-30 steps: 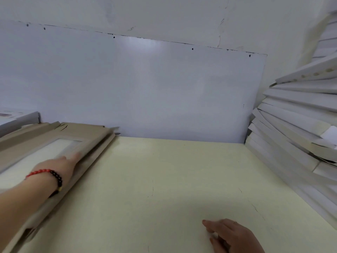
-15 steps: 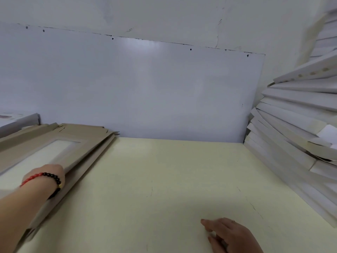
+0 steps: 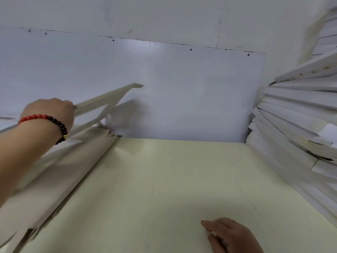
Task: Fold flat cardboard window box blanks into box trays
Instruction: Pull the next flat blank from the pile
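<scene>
1. Nearest the camera, the right hand point(image 3: 231, 234) is laid palm down on the pale yellow-green table point(image 3: 164, 179), near its front edge. The fingers are stretched out, close together, and nothing is held. A ring is seen on one finger.
2. Along the left edge of the table a pile of flat blanks point(image 3: 60, 176) is stacked, grey-beige and blurred, with the long edges running from the near left corner toward the back wall.
3. Above that pile the left hand point(image 3: 52, 114) is raised, with a bracelet point(image 3: 45, 123) of red and dark beads worn on the wrist. The fingers are curled round the near edge of one blank point(image 3: 107, 101), which is gripped and held clear of the pile.
4. The lifted blank is seen almost edge-on: thin, flat, off-white to beige, tilted upward to the right, with a narrow flap jutting out at its far tip. A shadow of it is cast on the panel behind.
5. At the right, a tall leaning stack of white boxes point(image 3: 300, 125) is piled against the table's edge.
6. Farthest back, a glossy white panel point(image 3: 182, 92) is stood against the wall.
</scene>
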Motion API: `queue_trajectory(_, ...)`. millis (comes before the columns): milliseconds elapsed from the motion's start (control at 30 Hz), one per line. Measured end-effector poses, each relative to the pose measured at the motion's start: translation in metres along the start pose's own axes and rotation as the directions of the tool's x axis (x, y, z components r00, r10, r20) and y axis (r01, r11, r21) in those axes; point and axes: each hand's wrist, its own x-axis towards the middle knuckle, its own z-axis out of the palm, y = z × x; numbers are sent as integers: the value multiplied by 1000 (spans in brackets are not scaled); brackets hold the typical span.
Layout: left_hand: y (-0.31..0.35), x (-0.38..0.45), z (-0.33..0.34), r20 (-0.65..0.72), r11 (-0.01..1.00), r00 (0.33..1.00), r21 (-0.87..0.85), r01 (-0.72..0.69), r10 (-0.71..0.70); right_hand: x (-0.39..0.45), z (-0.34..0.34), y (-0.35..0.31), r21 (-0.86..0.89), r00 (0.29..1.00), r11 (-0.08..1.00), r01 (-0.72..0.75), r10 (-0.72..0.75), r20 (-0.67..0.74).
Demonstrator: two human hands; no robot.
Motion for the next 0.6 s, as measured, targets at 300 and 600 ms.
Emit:
queue_trajectory(300, 87, -104, -21, -2, 927, 938, -155, -342, 346, -1, 0, 2, -22, 999, 999, 38, -39, -29)
queue_trajectory(600, 160, -200, 29, 91, 741, 752, -286, -608, 652, -1, -6, 1, -135, 953, 973, 186, -212, -214)
